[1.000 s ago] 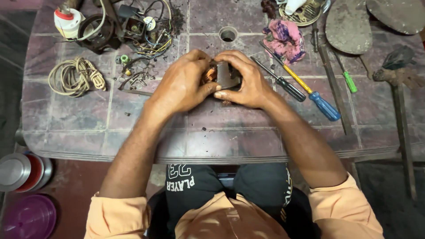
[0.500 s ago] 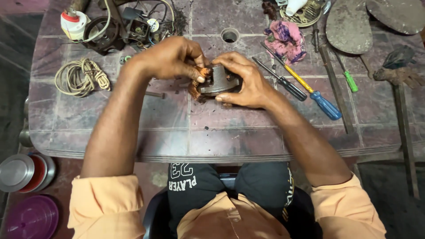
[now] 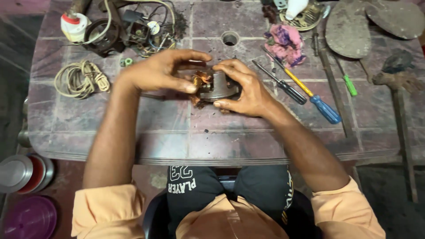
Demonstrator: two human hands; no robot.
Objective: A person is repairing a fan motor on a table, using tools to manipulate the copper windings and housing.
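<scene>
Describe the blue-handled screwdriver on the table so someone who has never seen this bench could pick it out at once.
Start at the grimy tiled table and look just beyond the right hand, toward the pink rag. Three screwdrivers lie there; the blue-handled screwdriver is the middle one, with a yellow shaft section. The black-handled screwdriver lies nearer the hand, and the green-handled screwdriver is thinner and farther out.

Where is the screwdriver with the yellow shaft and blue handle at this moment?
In the head view the yellow-and-blue screwdriver lies on the table, beyond the right hand, between a black-handled screwdriver and a green-handled screwdriver.
</scene>
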